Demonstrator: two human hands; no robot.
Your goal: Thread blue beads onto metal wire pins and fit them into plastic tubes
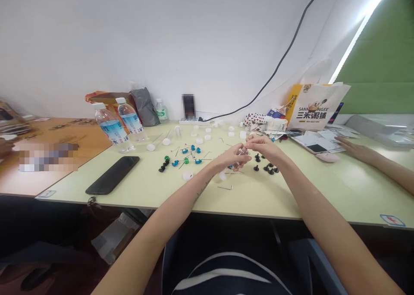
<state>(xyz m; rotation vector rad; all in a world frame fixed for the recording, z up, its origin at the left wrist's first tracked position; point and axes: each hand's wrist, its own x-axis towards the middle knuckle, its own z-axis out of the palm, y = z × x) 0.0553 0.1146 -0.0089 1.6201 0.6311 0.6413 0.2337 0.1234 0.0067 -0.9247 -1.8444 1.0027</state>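
Note:
My left hand (233, 157) and my right hand (261, 147) meet above the table, fingers of both curled in and touching. Between the fingertips is something small, perhaps clear; its kind cannot be made out. Just right of my hands stand several small black knob-like pieces (271, 171). To the left lie blue metal parts (198, 161), green parts (186, 160) and a row of black pieces (163, 165). A thin metal L-shaped rod (224, 187) rests below my hands. White round caps (187, 175) are scattered around and behind them.
A black phone (113, 175) lies at the left, with two water bottles (114, 129) behind it. A paper bag (312, 107) stands at the back right. Another person's hand (355, 150) rests by papers and a pink mouse (327, 157). A black cable (274, 70) hangs along the wall.

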